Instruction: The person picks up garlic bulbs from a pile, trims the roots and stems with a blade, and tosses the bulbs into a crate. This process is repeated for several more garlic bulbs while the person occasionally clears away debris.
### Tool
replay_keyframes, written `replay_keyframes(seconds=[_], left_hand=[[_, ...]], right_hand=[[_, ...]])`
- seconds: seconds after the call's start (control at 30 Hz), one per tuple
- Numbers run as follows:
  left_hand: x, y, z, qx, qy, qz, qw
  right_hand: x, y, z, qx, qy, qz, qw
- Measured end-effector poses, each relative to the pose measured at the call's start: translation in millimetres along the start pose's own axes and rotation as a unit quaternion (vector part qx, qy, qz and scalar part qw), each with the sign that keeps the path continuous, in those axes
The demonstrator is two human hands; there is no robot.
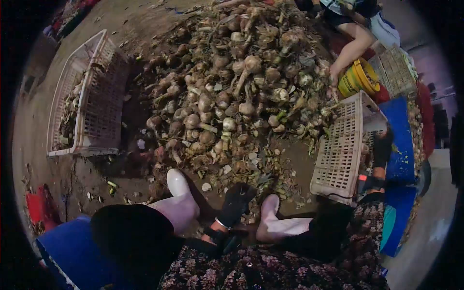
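My left hand [237, 204], in a black glove, is low in the middle between two white boots [179, 183], in front of the heap of dirty bulbs [227, 96]. Its fingers are too dark to make out, and so is anything in them. My right hand [383, 147], also black-gloved, reaches over the far-right side of a pale plastic crate [338, 147], beside a blue container [402, 140]. The fingers there are too dark to read. Bulbs with long dry stalks and loose scraps cover the floor.
A second white crate [104, 96], tipped at the left, holds scraps. Another person's arm [355, 48] reaches to the heap at upper right, near a yellow bucket [358, 79] and a grey crate [394, 70]. A blue container [77, 249] is at lower left, a red object [41, 205] behind it.
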State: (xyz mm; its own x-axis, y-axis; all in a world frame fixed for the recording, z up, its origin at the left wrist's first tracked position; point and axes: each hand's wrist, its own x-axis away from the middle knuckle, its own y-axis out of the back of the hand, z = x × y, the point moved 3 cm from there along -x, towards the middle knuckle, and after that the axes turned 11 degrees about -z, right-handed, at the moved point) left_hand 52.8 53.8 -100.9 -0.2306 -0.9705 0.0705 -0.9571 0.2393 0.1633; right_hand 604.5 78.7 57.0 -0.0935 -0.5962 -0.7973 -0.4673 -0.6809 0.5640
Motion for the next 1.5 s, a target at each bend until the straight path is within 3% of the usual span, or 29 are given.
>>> replay_keyframes(seconds=[0.03, 0.07, 0.1, 0.13, 0.17, 0.23, 0.3, 0.4, 0.43, 0.53, 0.57, 0.6, 0.63, 0.67, 0.73, 0.77, 0.83, 0.87, 0.9, 1.0, 1.03, 1.1, 1.2, 1.23, 1.37, 1.43, 1.47, 1.5], left_hand=[[-1, 4, 0, -0.037, -0.074, -0.021, 0.996], [-4, 7, 3, -0.110, -0.214, -0.044, 0.970], [-4, 10, 3, -0.092, -0.210, -0.057, 0.972], [-4, 12, 3, -0.073, -0.206, -0.069, 0.973], [-2, 14, 1, 0.036, -0.058, -0.072, 0.995], [1, 20, 0, 0.138, 0.098, -0.084, 0.982], [3, 26, 3, 0.141, 0.123, -0.101, 0.977], [1, 30, 12, 0.171, 0.166, -0.127, 0.963], [-4, 33, 9, 0.173, 0.166, -0.136, 0.961], [-3, 36, 9, 0.114, 0.108, -0.137, 0.978], [0, 32, 29, 0.089, 0.089, -0.129, 0.984], [0, 34, 28, 0.093, 0.111, -0.128, 0.981], [-5, 40, 15, 0.097, 0.133, -0.127, 0.978], [-7, 45, 1, 0.130, 0.194, -0.132, 0.963], [-8, 47, -9, 0.129, 0.186, -0.151, 0.962], [-5, 43, 1, 0.094, 0.116, -0.167, 0.975], [-4, 43, -3, 0.052, 0.058, -0.167, 0.983], [-7, 47, -15, 0.046, 0.072, -0.153, 0.985], [-8, 48, -17, 0.023, 0.041, -0.154, 0.987], [-8, 42, -12, -0.069, -0.089, -0.179, 0.977], [-7, 39, -17, -0.100, -0.113, -0.184, 0.971], [-7, 43, -54, -0.150, -0.055, -0.163, 0.974], [1, 44, -84, -0.182, -0.133, -0.096, 0.970], [5, 44, -87, -0.251, -0.192, -0.074, 0.946], [12, 43, -97, -0.255, -0.224, -0.025, 0.940], [15, 42, -101, -0.265, -0.226, 0.008, 0.937], [17, 41, -101, -0.265, -0.233, 0.010, 0.936], [18, 39, -100, -0.263, -0.241, 0.012, 0.934]], right_hand=[[15, -15, 25, 0.039, 0.132, 0.154, 0.978], [33, -17, 76, -0.053, 0.142, 0.204, 0.967], [48, -16, 131, -0.144, 0.142, 0.259, 0.944], [59, -10, 208, -0.357, 0.018, 0.197, 0.913], [69, -5, 263, -0.374, 0.058, 0.252, 0.891], [90, 9, 374, -0.407, 0.130, 0.364, 0.828], [107, 4, 448, -0.311, 0.204, 0.423, 0.826], [129, -32, 499, -0.386, 0.257, 0.390, 0.795], [128, -33, 508, -0.339, 0.273, 0.417, 0.798], [144, -39, 513, -0.286, 0.284, 0.432, 0.807], [172, -70, 506, -0.328, 0.265, 0.387, 0.820], [188, -86, 501, -0.370, 0.246, 0.343, 0.827], [173, -69, 493, -0.340, 0.260, 0.422, 0.799], [159, -53, 486, -0.357, 0.269, 0.404, 0.798], [145, -32, 464, -0.388, 0.285, 0.370, 0.795], [121, -9, 459, -0.404, 0.174, 0.443, 0.781], [83, 32, 445, -0.494, 0.060, 0.472, 0.728], [74, 44, 439, -0.536, 0.002, 0.479, 0.695], [68, 55, 430, -0.607, -0.005, 0.391, 0.692], [68, 82, 410, -0.674, -0.185, 0.465, 0.544], [61, 104, 405, -0.666, -0.145, 0.449, 0.578], [71, 131, 391, -0.651, -0.213, 0.512, 0.518], [83, 144, 372, -0.592, 0.003, 0.538, 0.600], [80, 156, 364, -0.599, -0.017, 0.550, 0.582], [75, 185, 351, -0.617, -0.122, 0.584, 0.513], [89, 181, 345, -0.601, -0.090, 0.596, 0.525], [96, 176, 342, -0.580, -0.026, 0.598, 0.553], [96, 177, 341, -0.606, -0.034, 0.578, 0.546]])
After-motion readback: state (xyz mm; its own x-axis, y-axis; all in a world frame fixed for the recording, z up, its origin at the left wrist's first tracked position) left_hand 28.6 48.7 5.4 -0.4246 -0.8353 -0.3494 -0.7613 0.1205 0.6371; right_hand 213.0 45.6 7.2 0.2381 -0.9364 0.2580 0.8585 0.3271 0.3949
